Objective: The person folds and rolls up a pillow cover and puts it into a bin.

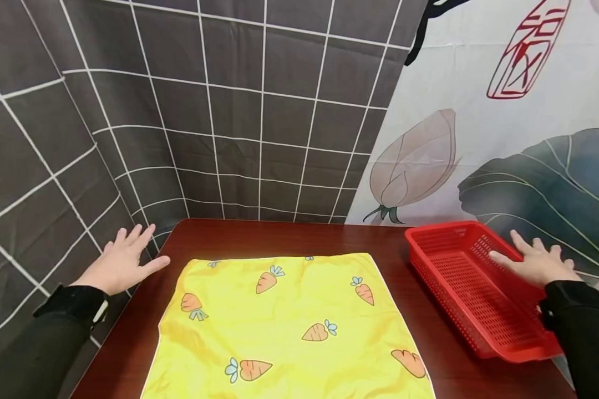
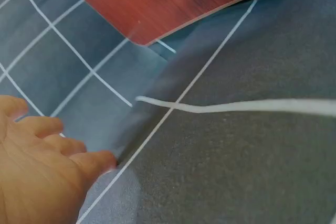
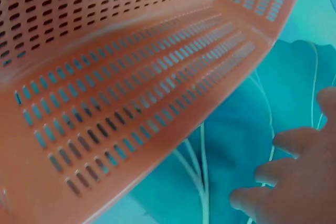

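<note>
A red perforated basket is seen on the right end of a dark wooden table, with its outer edge reaching past the table's edge. The right hand is held over the basket's far-right rim, fingers straight and spread; whether the rim is touched cannot be told. In the right wrist view the fingertips are shown apart, beside the basket's slotted wall, with a leaf-printed cloth below.

Left of the basket, and apart from it, a yellow cloth printed with carrots is laid flat on the table. Further left, beyond the table's corner, the left hand is held with fingers spread and nothing gripped, against a grey grid-patterned sheet. Behind the basket a lotus-printed backdrop is hung.
</note>
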A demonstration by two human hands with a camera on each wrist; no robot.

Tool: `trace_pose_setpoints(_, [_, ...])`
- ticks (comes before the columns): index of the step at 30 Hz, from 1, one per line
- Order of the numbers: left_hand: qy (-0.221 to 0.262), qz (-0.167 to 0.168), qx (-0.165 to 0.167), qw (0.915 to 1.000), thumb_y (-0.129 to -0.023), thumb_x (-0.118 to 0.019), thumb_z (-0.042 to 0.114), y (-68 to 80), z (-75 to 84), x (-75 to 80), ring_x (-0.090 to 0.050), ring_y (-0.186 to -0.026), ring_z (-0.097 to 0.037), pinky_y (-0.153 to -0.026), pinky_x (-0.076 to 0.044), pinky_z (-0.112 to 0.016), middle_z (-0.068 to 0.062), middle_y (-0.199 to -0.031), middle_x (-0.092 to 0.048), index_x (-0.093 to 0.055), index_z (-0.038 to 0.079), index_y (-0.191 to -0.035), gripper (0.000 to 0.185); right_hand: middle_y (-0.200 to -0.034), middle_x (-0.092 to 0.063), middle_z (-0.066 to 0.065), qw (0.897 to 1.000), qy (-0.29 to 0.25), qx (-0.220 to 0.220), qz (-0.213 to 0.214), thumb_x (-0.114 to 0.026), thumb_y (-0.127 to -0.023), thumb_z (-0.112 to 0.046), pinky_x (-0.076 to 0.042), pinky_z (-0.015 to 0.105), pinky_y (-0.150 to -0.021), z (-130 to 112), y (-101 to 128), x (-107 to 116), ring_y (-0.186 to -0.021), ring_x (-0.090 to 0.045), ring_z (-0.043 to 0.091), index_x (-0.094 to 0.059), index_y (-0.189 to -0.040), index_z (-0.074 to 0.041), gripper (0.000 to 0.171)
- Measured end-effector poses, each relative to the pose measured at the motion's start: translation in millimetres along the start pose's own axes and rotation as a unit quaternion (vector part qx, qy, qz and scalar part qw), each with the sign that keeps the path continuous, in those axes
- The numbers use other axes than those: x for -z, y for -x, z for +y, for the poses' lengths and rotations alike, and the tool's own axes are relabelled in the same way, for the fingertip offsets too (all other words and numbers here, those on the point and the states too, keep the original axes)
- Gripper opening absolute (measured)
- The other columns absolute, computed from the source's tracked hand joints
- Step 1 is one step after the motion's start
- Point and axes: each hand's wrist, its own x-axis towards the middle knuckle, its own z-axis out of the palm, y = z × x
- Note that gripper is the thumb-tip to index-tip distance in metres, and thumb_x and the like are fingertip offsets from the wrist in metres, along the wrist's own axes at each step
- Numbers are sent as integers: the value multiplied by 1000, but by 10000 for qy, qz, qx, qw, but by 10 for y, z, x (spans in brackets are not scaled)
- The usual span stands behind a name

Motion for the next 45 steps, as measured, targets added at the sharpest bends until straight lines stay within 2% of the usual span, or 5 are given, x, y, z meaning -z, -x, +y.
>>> trace_pose_setpoints(11, [-138, 142, -1093, 9938, -91, -81, 48, 469, 686, -556, -46, -144, -60, -113, -41, -73, -32, -154, -55, -59, -2, -148, 79, -157, -26, 52, 9859, 587, 1486, 498, -69, -98, -56, -12, 89, -112, -872, 407, -224, -144, -17, 77, -29, -160, 11, 100])
trace_pose_setpoints(16, [339, -600, -1451, 9870, -91, -79, 53, 846, 988, -955, -52, -144, -51, -111, -46, -68, -21, -154, -60, -66, 9, -144, 70, -159, -44, 39, 9653, 655, 2465, 559, -81, -89, -51, -24, 83, -116, -1460, 776, -567, -147, -30, 69, -49, -157, -3, 90])
trace_pose_setpoints(21, [868, -1590, -1421, 9731, -93, -74, 57, 981, 1036, -1186, -52, -141, -58, -105, -47, -72, -21, -151, -62, -70, 9, -139, 67, -155, -58, 25, 9396, 515, 3357, -433, -77, -93, -49, -34, 80, -113, -1810, 1020, -1018, -147, -42, 62, -61, -151, -11, 70])
trace_pose_setpoints(28, [1260, -1929, -995, 9680, -91, -77, 57, 897, 994, -1236, -42, -148, -60, -108, -42, -78, -22, -159, -54, -66, 10, -144, 71, -159, -56, 16, 9475, 258, 2229, -2277, -76, -92, -52, -26, 77, -121, -1832, 963, -1395, -154, -39, 55, -60, -151, -18, 70])
trace_pose_setpoints(45, [1052, -1682, -1028, 9747, -87, -83, 52, 554, 922, -1251, -36, -153, -58, -111, -29, -86, -22, -166, -45, -59, 12, -152, 81, -168, -45, 18, 9422, 282, 2439, -2282, -78, -91, -55, -24, 79, -120, -1798, 860, -1429, -153, -32, 63, -53, -157, -13, 83])
